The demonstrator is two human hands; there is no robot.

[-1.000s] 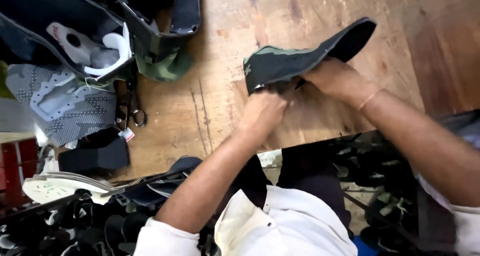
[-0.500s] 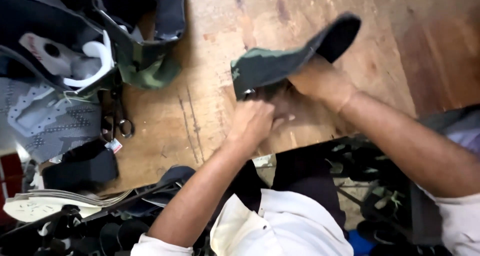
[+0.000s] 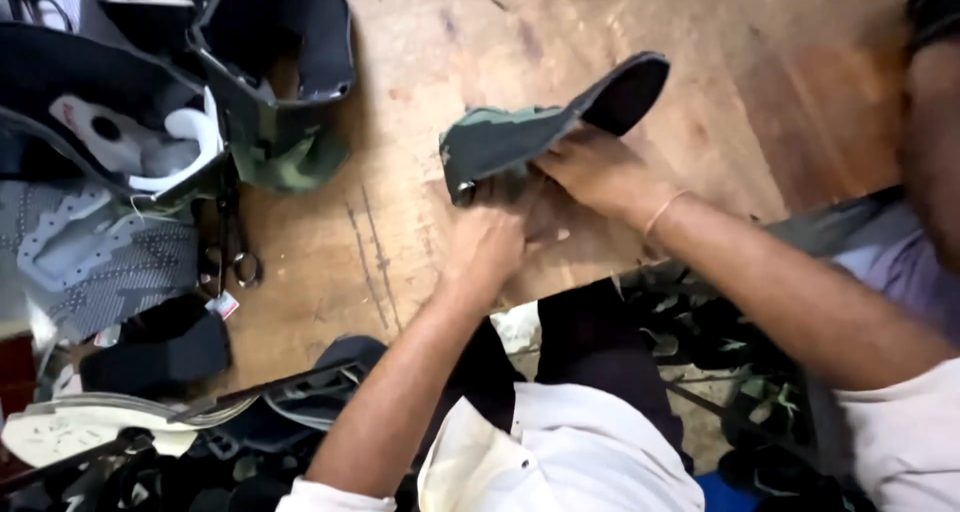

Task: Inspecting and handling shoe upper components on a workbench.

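Observation:
Both my hands hold a dark green camouflage shoe upper with a black lining, just above the wooden table. My left hand grips its lower left end, near the heel part. My right hand clasps it from the right side underneath, a thin band on the wrist. The piece tilts up toward the right, its dark inner face showing at the top right end.
A stack of dark and camouflage shoe uppers lies at the upper left. Grey perforated pieces and scissors lie left of the hands. White soles and dark parts crowd the bottom left.
The view has shifted, so the hands and the shoe upper sit slightly lower and more central. Both hands keep their hold, the left hand pressed closer under the piece.

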